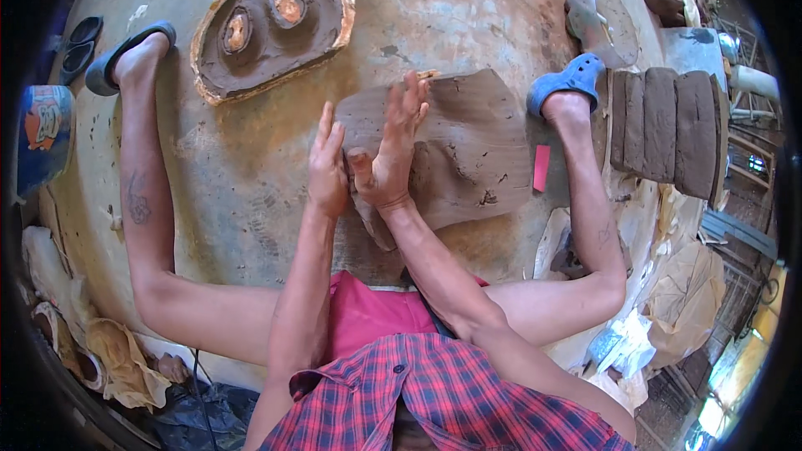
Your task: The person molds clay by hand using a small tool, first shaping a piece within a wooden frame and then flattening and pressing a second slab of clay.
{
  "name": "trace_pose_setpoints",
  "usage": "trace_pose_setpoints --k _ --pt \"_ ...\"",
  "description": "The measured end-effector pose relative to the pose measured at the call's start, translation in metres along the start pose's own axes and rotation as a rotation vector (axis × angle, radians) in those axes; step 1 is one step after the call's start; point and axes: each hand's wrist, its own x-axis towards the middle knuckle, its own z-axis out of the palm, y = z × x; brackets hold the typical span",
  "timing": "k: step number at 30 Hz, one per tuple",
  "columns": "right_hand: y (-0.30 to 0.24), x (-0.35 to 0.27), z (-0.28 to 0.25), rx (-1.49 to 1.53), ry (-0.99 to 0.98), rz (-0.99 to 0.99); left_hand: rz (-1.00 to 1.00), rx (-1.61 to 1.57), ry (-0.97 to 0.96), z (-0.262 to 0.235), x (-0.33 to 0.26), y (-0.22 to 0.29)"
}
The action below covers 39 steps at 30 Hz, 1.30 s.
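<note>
Above a broad brown slab of wet clay (pixel 480 138), my two hands are held close together, palms turned toward each other. My left hand (pixel 328 167) has its fingers stretched out and pointing away from me. Beside it, my right hand (pixel 394 146) also has straight fingers, smeared with clay, its thumb toward the left hand. Whether a bit of clay lies between the palms I cannot make out. The slab's surface is uneven, with ridges and small pits. Beyond my left hand lies a pale-rimmed mould (pixel 347 4) lined with dark clay, with two oval openings.
My legs are spread around the slab, a blue clog (pixel 572 83) on the right foot. Stacked clay slabs (pixel 664 125) stand at the right, near a round metal-sided piece (pixel 601 25). A pink strip (pixel 541 169) lies beside the slab. A blue bucket (pixel 46 138) stands far left.
</note>
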Motion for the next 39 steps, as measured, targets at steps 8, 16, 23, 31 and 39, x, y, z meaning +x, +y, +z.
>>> trace_pose_setpoints --k 8,16,23,31,39 --pt "0.01 0.012 0.011 -0.061 0.036 0.087 0.219 0.31 -0.043 -0.006 -0.001 -0.019" --pt "0.027 0.025 0.013 -0.113 0.093 0.188 0.261 0.351 -0.068 0.021 0.005 0.0" --pt "0.027 0.039 0.023 -0.176 0.203 0.097 0.258 0.371 -0.098 0.012 0.0 -0.007" --pt "0.01 0.01 0.013 0.147 -0.019 0.08 0.144 0.111 -0.213 0.013 0.008 -0.002" --pt "0.009 -0.019 0.002 0.156 -0.224 -0.055 0.269 0.201 -0.194 0.024 0.017 0.004"
